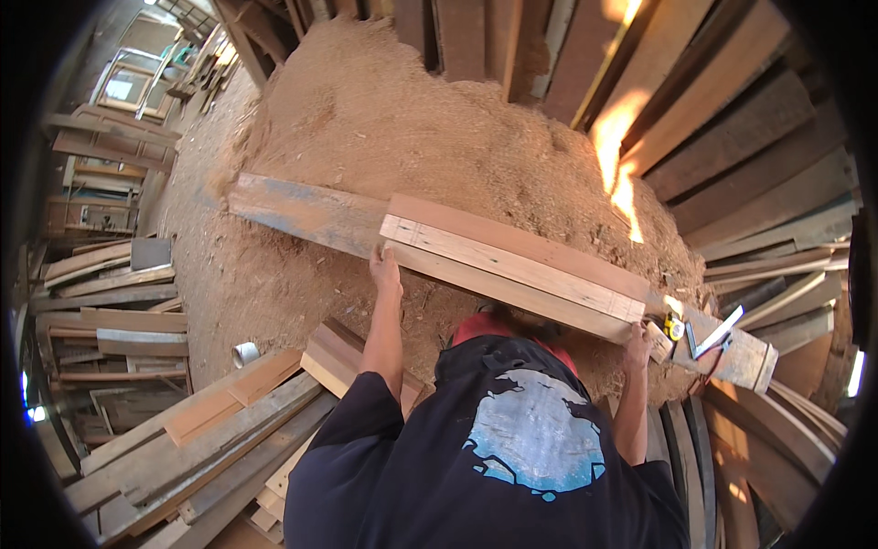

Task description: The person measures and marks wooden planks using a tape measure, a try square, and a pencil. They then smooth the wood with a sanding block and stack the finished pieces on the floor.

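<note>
A reddish board (526, 247) and a pale timber (512, 272) lie lengthwise side by side on a dusty long plank (306, 212). Thin pencil-like lines cross the pale timber near both ends. My left hand (385, 272) grips its left end, fingers bent around the near corner. At the opposite end, my right hand (637, 345) is closed on the near corner, its fingers partly hidden. Just beyond that hand are a small wood block (658, 342), a yellow tape measure (675, 326) and a try square (718, 332) with a pale blade.
Heaped sawdust (366, 110) covers the ground behind the plank. Leaning boards (732, 137) line the far right, with sunlight on some. Stacked planks (219, 430) lie at the near left, beside a white cup-like container (245, 354). Wood racks (119, 302) stand farther left.
</note>
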### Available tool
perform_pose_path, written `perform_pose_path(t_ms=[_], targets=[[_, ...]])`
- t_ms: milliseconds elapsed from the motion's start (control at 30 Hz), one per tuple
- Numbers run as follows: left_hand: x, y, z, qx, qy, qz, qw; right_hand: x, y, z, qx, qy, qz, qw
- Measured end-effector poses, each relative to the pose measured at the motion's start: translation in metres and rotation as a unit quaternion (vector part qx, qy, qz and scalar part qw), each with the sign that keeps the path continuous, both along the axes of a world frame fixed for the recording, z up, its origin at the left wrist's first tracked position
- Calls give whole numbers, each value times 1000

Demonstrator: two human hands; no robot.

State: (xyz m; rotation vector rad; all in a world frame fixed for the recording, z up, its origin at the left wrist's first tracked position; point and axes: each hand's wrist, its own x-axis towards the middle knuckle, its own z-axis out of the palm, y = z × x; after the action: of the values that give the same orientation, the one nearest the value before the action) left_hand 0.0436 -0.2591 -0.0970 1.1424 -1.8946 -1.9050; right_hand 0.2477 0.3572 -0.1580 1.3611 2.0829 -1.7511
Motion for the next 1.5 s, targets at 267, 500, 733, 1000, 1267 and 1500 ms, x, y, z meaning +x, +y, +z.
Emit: perform_pose_path(t_ms=[267,500,733,1000,1267,1500], targets=[[-4,-9,-30,-6,82,51,995,-17,-35,40,9,25,-86,996],[-9,-15,-22,61,81,45,994,-19,-38,42,7,41,-92,995],[-16,-29,-24,19,36,43,998,-13,-37,26,-42,-14,-92,995],[-20,-33,-17,34,-70,56,995,-28,-66,40,-12,12,-160,987],[-14,-64,-20,28,18,-35,999,-11,-60,72,-147,155,-173,962],[-25,-54,-12,27,-33,-8,999,-9,-64,64,-76,155,-147,974]])
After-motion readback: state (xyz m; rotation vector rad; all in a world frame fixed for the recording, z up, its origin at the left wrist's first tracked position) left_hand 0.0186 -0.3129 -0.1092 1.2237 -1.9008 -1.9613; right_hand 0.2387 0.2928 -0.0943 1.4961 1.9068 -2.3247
